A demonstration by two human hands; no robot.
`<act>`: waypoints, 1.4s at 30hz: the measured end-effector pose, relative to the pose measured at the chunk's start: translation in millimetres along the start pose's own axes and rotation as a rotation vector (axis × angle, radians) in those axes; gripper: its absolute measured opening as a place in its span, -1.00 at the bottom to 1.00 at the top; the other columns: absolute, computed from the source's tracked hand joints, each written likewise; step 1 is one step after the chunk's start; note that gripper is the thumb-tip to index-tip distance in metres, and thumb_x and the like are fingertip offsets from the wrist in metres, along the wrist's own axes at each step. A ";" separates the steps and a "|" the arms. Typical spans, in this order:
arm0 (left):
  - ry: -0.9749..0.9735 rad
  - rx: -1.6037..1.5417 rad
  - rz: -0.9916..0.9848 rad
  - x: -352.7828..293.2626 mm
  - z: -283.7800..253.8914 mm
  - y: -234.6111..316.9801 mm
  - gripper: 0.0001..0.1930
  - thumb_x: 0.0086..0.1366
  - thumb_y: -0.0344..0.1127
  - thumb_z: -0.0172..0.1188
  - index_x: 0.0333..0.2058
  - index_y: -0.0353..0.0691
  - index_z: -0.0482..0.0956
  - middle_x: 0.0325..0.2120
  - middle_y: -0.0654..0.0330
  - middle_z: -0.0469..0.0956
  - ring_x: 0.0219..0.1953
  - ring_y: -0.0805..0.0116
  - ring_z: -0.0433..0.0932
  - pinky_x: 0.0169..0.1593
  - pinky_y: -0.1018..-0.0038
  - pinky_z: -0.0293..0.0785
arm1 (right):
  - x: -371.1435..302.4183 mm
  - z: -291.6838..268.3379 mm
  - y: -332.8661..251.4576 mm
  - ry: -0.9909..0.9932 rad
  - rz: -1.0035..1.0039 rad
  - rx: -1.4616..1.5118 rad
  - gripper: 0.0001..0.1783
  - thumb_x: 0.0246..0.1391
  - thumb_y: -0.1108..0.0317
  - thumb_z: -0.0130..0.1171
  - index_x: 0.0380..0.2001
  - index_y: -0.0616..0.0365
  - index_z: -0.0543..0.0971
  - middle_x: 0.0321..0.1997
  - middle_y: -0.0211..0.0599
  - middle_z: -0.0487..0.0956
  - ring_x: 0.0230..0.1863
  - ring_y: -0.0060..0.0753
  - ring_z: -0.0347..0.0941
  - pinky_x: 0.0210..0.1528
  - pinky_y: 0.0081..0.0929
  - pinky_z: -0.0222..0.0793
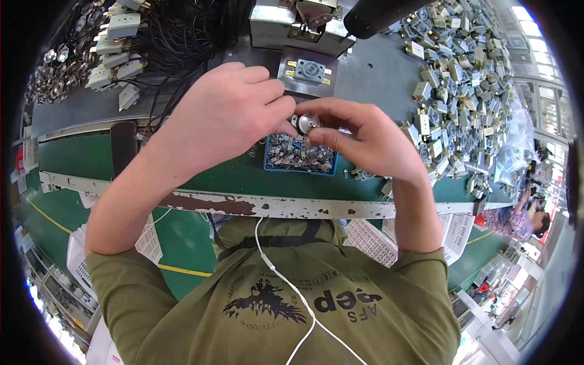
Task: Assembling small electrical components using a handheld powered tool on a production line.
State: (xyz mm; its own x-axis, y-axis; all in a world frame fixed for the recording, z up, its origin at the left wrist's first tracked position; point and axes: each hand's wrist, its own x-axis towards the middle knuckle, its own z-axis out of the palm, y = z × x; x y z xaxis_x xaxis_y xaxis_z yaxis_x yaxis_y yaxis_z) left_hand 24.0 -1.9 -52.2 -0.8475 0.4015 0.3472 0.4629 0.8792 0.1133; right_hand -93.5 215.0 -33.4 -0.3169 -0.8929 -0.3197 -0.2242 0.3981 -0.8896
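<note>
In front of my chest, my right hand (371,134) grips a small round metal disc part (308,124) with a short stem, between thumb and fingers. My left hand (246,103) is closed in a pinch right against the disc's left side; its fingertips are partly hidden, so what they hold cannot be made out. Just below both hands sits a blue tray (299,172) filled with small metal pieces (298,152). Beyond the hands, a grey square switch-like block (311,70) with brass terminals rests on a metal plate of the bench machine.
The metal bench machine (267,29) stands at the back, with a dark cylinder (371,15) overhead. Many grey blocks (456,91) are heaped at right. Black cables (188,36), stacked pale blocks (121,27) and round metal parts (58,82) lie at left. The worn table edge (286,207) runs before me.
</note>
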 end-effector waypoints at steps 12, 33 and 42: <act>-0.216 -0.230 -0.057 -2.6 -8.3 12.1 -0.65 0.27 -0.20 0.31 0.03 -0.02 0.66 -0.47 0.32 0.51 -0.30 0.37 0.58 -0.22 0.39 0.44 | 16.9 12.3 54.4 0.614 -0.193 -0.569 -0.17 0.04 0.42 0.44 0.40 -0.04 0.38 0.26 -0.11 0.51 0.05 -0.10 0.59 0.09 -0.23 0.56; -0.237 -0.330 -0.374 36.3 29.9 -40.9 -0.66 0.35 -0.13 0.27 0.07 0.02 0.62 -0.28 0.18 0.70 -0.21 0.08 0.67 -0.15 0.22 0.59 | 34.2 -65.8 -33.9 1.150 -1.086 0.097 -0.57 0.37 0.42 0.10 0.22 0.37 0.36 0.00 0.13 0.62 -0.05 -0.08 0.63 -0.10 -0.14 0.62; -0.215 -0.283 -0.360 34.5 30.8 -37.9 -0.65 0.36 -0.11 0.24 0.10 0.06 0.62 -0.28 0.14 0.69 -0.18 0.08 0.67 -0.16 0.21 0.60 | 53.7 -83.9 -36.0 1.153 -1.011 0.153 -0.61 0.32 0.44 0.15 0.14 0.37 0.40 -0.10 0.04 0.63 -0.20 -0.20 0.60 -0.20 -0.25 0.58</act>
State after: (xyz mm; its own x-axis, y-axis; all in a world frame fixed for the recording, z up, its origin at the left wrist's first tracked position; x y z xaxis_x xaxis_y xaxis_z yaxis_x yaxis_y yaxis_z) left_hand -30.9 -13.5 -73.2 -0.9868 0.1559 0.0431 0.1585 0.8793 0.4492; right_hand -179.8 170.3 8.9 -0.6288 -0.0967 0.7716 -0.7068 -0.3425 -0.6189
